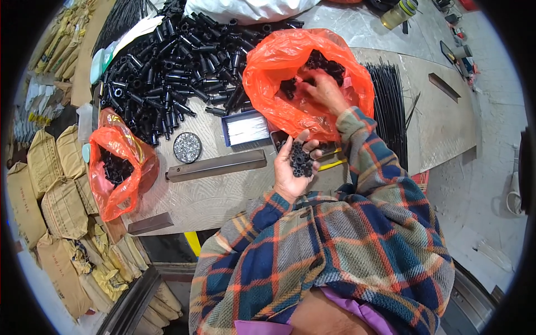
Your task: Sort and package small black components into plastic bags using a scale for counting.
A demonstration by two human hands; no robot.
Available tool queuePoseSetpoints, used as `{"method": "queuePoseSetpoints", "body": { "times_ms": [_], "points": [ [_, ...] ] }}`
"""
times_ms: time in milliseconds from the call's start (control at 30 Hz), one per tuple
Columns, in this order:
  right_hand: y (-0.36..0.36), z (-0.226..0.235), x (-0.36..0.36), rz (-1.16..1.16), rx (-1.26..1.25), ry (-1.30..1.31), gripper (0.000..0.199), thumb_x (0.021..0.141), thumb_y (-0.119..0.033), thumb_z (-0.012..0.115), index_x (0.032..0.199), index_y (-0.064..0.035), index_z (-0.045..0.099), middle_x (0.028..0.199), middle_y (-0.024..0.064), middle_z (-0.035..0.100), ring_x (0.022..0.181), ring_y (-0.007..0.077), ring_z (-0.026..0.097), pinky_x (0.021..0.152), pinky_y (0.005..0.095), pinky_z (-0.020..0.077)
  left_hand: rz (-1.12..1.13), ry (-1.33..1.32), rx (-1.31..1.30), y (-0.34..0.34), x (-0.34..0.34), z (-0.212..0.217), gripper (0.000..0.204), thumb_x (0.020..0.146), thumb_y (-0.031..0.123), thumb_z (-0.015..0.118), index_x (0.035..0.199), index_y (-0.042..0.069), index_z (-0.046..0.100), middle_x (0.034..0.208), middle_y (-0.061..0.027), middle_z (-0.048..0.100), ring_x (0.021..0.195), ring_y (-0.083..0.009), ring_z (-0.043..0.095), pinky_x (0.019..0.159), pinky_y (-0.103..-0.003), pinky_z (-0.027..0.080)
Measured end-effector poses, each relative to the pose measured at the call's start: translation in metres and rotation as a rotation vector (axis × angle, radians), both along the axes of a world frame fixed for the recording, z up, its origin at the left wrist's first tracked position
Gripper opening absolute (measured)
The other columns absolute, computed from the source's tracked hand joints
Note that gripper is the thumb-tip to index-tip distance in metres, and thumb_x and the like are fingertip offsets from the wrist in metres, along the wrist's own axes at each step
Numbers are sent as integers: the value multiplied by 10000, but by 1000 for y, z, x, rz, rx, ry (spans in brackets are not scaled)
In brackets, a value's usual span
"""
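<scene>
My left hand [288,177] is turned palm up and cupped round a small heap of black toothed rings [301,161]. Just beyond it, a large red plastic bag [268,72] stands with its mouth spread wide. My right hand [326,95] reaches down inside this bag, fingers bent inward; their tips are partly hidden, and what they pinch cannot be made out. Dark small parts [329,66] like those in my left palm lie in the bag around the fingers.
A big pile of black tubular parts [184,61] covers the table's far left. Nearer are a blue box of thin pins [245,129], a round dish [187,147], a metal bar [218,166] and a smaller red bag [120,195]. Black rods [388,111] lie right of the large bag.
</scene>
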State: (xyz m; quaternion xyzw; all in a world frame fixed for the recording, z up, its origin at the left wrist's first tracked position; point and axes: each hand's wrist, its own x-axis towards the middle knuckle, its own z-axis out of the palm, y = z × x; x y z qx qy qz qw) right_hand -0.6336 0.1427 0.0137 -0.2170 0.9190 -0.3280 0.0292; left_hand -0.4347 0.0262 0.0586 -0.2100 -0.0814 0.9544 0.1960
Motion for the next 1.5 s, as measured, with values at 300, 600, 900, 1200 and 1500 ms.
{"method": "queuePoseSetpoints", "body": {
  "times_ms": [300, 600, 900, 1200, 1500],
  "points": [
    [8, 118, 80, 397, -301, -160, 167, 751, -116, 676, 886, -38, 616, 794, 35, 571, 695, 98, 533, 574, 232, 419, 112, -40, 14, 0, -6, 4, 378, 920, 369, 398, 1157, 114, 544, 1115, -91, 587, 1041, -265, 546, 863, -406, 457],
    [-21, 11, 7, -41, 20, -59, 265, 755, -211, 658, 935, -28, 591, 911, 171, 596, 822, 340, 590, 704, 392, 463, 73, -28, 4, 5, -1, -2, 347, 920, 350, 411, 1097, 99, 572, 1046, -107, 607, 925, -277, 589, 734, -378, 517],
    [-23, 5, 2, -31, -112, -127, 269, 736, -135, 666, 982, -35, 621, 917, 156, 632, 781, 239, 613, 724, 334, 477, 130, -23, -19, -2, 0, -2, 360, 918, 350, 417, 1114, 86, 564, 1087, -117, 592, 970, -281, 567, 809, -409, 478],
    [11, 98, 63, 184, -594, -675, 202, 783, -57, 630, 971, 13, 602, 836, 30, 622, 744, 101, 604, 651, 235, 492, 131, -50, -33, 0, -6, 4, 372, 916, 351, 420, 1167, 102, 538, 1154, -97, 565, 1031, -284, 543, 879, -427, 434],
    [-37, 21, 27, 104, -65, -150, 241, 771, -206, 655, 910, -12, 617, 780, 157, 632, 685, 238, 626, 616, 347, 485, 120, -43, -42, -4, 2, -7, 327, 915, 347, 430, 1095, 120, 581, 1054, -92, 601, 952, -272, 572, 757, -402, 497]
  ]
}}
